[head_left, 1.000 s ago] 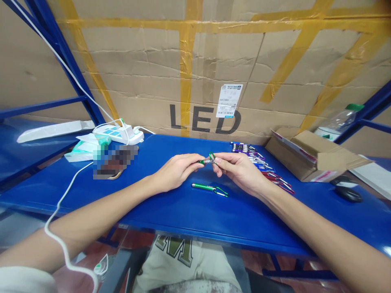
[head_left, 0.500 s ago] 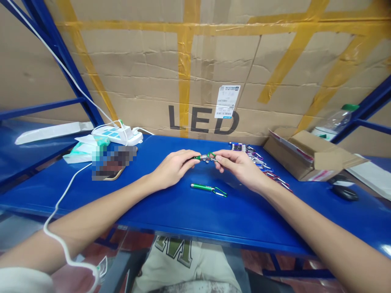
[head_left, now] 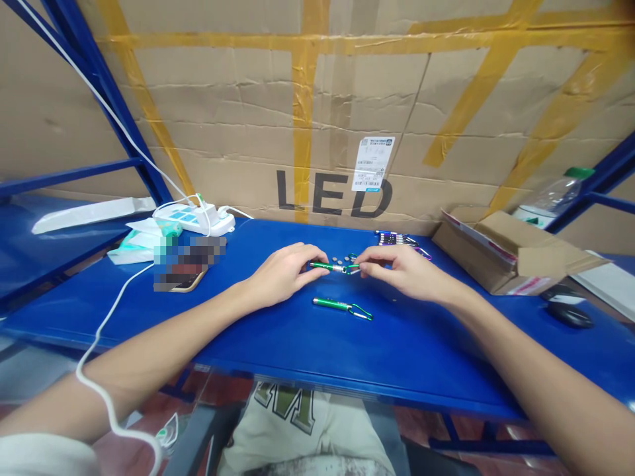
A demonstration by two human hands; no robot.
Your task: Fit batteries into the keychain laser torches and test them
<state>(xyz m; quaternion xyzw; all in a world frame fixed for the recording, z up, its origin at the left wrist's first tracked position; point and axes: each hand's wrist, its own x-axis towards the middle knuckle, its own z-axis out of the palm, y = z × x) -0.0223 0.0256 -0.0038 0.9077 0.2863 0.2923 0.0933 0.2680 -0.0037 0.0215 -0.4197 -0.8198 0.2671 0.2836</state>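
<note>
My left hand pinches the barrel end of a small green keychain flashlight held low over the blue table. My right hand pinches its other end, by the green clip. Several small button cells lie on the table just behind it. A second green flashlight with a carabiner lies in front of my hands. A heap of more keychain flashlights sits behind my right hand.
An open cardboard box stands at the right, with a black mouse beyond it. At the left are a white power strip, its cable, a tissue pack and a phone. A large cardboard wall marked LED closes the back.
Both hands have come down toward the table with the flashlight between them. The flashlight now lies flatter, and button cells show on the table behind it.
</note>
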